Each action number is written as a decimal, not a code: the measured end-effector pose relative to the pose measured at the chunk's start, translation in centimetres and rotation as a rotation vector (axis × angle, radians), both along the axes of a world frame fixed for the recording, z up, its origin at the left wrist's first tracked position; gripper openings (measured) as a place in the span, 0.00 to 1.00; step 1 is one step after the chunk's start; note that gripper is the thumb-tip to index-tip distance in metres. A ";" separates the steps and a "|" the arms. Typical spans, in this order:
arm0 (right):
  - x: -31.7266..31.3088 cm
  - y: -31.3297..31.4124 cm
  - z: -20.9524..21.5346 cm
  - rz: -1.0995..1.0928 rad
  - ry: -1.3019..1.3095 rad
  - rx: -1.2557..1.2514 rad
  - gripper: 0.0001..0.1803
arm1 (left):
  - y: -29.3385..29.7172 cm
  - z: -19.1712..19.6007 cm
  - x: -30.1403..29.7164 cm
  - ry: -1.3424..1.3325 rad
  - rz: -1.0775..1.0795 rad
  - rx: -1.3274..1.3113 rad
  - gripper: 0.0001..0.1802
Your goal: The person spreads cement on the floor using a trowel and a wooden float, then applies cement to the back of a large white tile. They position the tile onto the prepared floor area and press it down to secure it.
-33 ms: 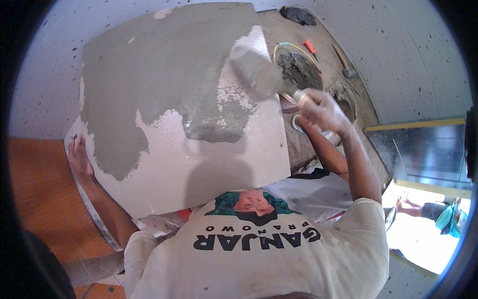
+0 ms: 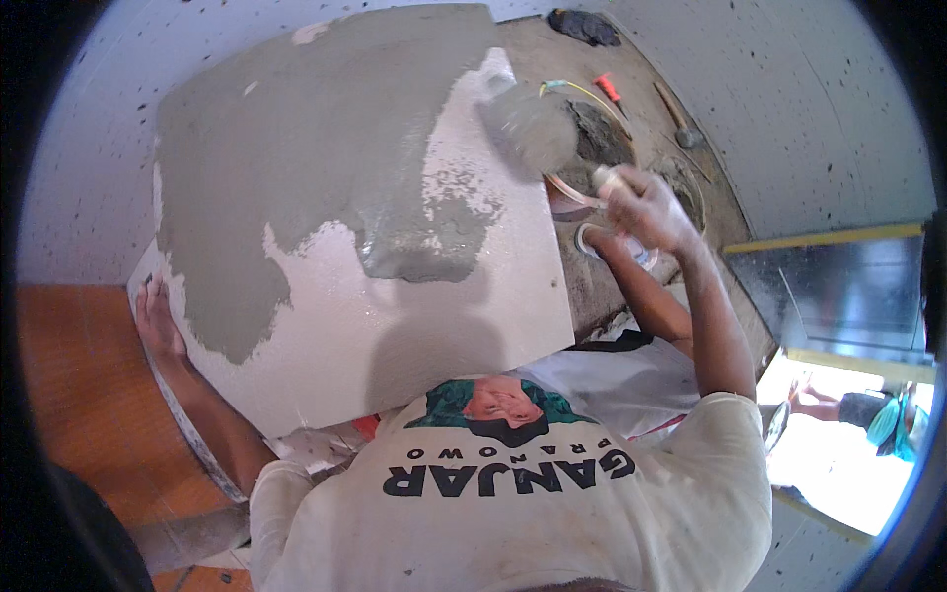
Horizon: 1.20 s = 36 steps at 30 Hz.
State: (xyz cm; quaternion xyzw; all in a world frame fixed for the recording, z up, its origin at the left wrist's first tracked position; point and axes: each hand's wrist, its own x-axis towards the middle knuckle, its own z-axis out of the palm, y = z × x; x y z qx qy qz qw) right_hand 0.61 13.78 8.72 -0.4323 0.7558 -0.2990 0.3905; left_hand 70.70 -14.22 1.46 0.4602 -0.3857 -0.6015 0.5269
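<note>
A large pale tile (image 2: 493, 326) leans in front of me, its back mostly covered with wet grey mortar (image 2: 306, 128). Bare patches show along its near and right sides. My left hand (image 2: 161, 321) rests against the tile's left edge with fingers stretched out. In my right hand (image 2: 646, 209) is the handle of a trowel, gripped in a closed fist. The trowel's blade (image 2: 538, 130) is smeared by motion and hangs over the tile's right edge, beside a bucket (image 2: 570, 202) that holds more grey mortar (image 2: 598, 130).
On the dirty floor right of the tile lie a red-handled tool (image 2: 608, 89), a hammer (image 2: 681, 120) and a dark lump (image 2: 584, 28). Speckled pale walls stand at both sides. Orange-brown floor tiles (image 2: 79, 395) lie left. Another person's limbs (image 2: 824, 405) show through an opening at lower right.
The trowel has swung right and slightly away from me, off the mortared tile toward the bucket. My right hand has shifted a little right. My left hand stays at the tile's edge.
</note>
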 end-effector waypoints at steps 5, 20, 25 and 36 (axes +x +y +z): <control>-9.5 2.1 -4.6 -0.115 0.687 0.092 0.29 | 0.7 0.7 -2.5 -0.109 0.095 -0.021 0.35; -11.6 -6.4 -15.5 0.334 0.978 0.515 0.11 | 1.6 2.1 -0.8 -0.084 0.038 0.053 0.34; -14.2 -5.2 -17.6 0.204 0.846 0.496 0.16 | 2.0 2.1 -1.7 -0.024 0.025 0.074 0.34; -15.6 -7.1 -17.1 0.003 0.433 0.708 0.18 | 1.5 2.4 -1.9 -0.020 0.010 0.103 0.33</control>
